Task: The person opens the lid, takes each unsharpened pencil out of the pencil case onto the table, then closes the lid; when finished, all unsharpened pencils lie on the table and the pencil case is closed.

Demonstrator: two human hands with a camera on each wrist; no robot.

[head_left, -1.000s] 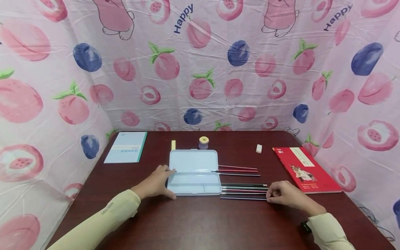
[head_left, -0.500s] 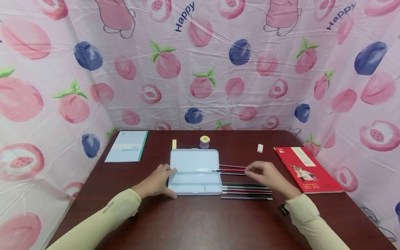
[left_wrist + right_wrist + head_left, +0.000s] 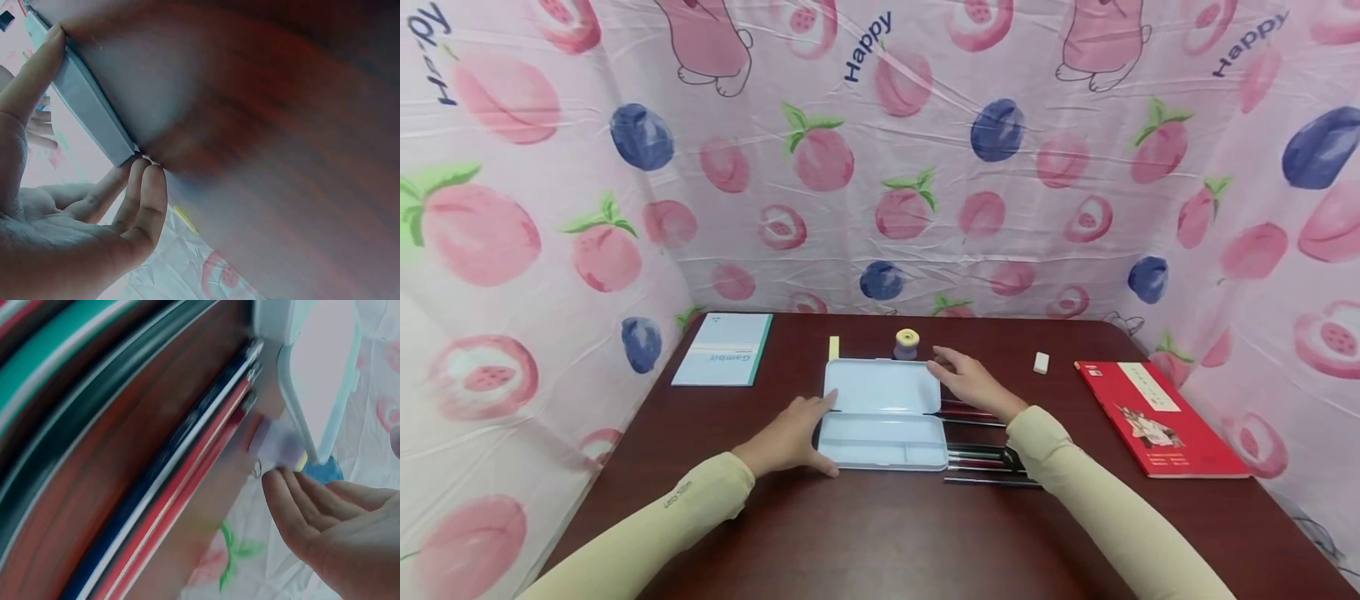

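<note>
A pale blue pencil case [image 3: 861, 454] lies open on the dark wooden table, its lid [image 3: 883, 387] folded back and its compartments bare. My left hand [image 3: 786, 437] grips the left end, thumb at the front corner and fingers near the hinge; in the left wrist view its thumb [image 3: 37, 78] presses the case's side. My right hand [image 3: 973, 385] is at the lid's upper right corner, fingers loosely extended and holding nothing. Under that forearm lie three pencils [image 3: 973, 421] beside the lid and several more pencils [image 3: 973, 458] beside the base, partly hidden by the sleeve.
Behind the lid stand a small purple object with a yellow top [image 3: 907, 343] and a yellow strip [image 3: 834, 347]. A white eraser [image 3: 1041, 362] and red book [image 3: 1157, 425] lie to the right, a light blue notebook [image 3: 722, 350] at the back left. Patterned cloth walls surround the table.
My right hand has moved from the front pencils' ends, past the rear pencils, to the lid's right corner. My left hand stays on the case. The head view has shifted slightly left.
</note>
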